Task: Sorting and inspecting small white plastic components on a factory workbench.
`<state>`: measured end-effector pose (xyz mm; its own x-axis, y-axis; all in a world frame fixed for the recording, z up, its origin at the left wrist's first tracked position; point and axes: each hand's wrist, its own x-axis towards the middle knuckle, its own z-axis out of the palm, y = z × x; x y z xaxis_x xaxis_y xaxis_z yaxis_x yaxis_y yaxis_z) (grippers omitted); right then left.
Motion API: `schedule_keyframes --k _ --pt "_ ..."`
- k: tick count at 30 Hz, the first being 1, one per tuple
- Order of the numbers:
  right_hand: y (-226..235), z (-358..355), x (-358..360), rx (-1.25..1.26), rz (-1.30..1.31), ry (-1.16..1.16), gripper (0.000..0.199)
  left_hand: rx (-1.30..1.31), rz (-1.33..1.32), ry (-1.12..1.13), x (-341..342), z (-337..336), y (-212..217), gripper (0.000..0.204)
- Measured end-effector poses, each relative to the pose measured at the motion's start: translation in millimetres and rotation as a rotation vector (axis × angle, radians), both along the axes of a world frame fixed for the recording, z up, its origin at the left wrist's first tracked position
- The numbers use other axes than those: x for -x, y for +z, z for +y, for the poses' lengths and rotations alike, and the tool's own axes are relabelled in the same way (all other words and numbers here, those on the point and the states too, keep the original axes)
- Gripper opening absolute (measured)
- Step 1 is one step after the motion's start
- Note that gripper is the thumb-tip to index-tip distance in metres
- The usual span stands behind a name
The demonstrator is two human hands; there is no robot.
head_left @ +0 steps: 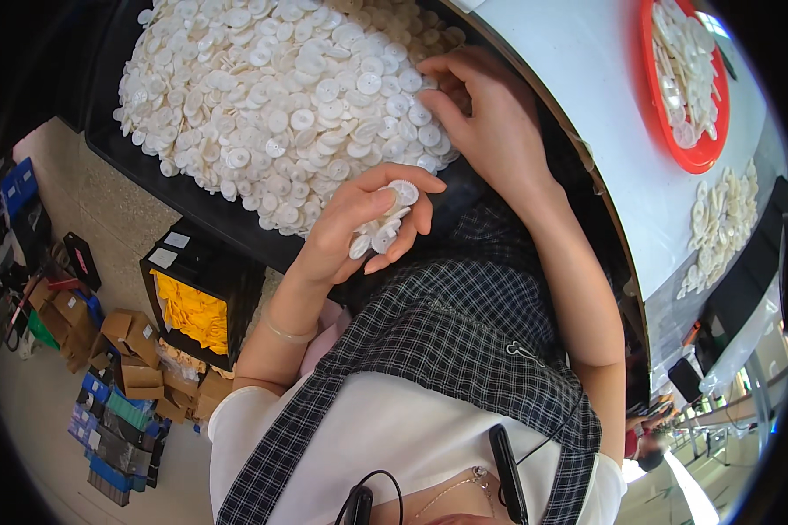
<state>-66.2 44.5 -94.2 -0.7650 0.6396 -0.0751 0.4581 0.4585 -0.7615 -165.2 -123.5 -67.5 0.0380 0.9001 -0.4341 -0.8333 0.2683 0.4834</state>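
Observation:
A big heap of small round white plastic discs (271, 105) with centre dots fills a black bin (149, 166) in front of me. At its near edge, my left hand (346, 219) is closed loosely around several of these discs, with one ridge-edged disc (403, 192) showing on top by the thumb. Farther to the right, my right hand (490, 118) reaches to the heap's right edge. Its thumb and forefinger are apart at the discs, and nothing shows between them. The other fingers are partly hidden.
On the white table (587, 96) at right stand a red tray (700, 157) of white pieces and a loose pile of white pieces (722, 227). Left of me are a black crate with yellow pieces (191, 311) and cardboard boxes (136, 354) on the floor.

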Motion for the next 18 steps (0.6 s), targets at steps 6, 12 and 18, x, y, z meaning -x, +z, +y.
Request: schedule_keyframes --k 6,12,18 --pt "-4.4 0.4 1.3 0.035 0.042 -0.003 0.027 -0.018 0.016 0.173 21.8 -6.6 -6.1 0.035" --pt "-2.5 0.9 5.5 0.093 -0.004 -0.016 0.028 0.076 0.028 0.365 59.1 -6.3 3.0 0.039" --pt "-0.4 0.0 10.6 0.131 -0.025 -0.024 0.03 0.132 0.061 0.319 50.4 -3.8 0.7 0.037"
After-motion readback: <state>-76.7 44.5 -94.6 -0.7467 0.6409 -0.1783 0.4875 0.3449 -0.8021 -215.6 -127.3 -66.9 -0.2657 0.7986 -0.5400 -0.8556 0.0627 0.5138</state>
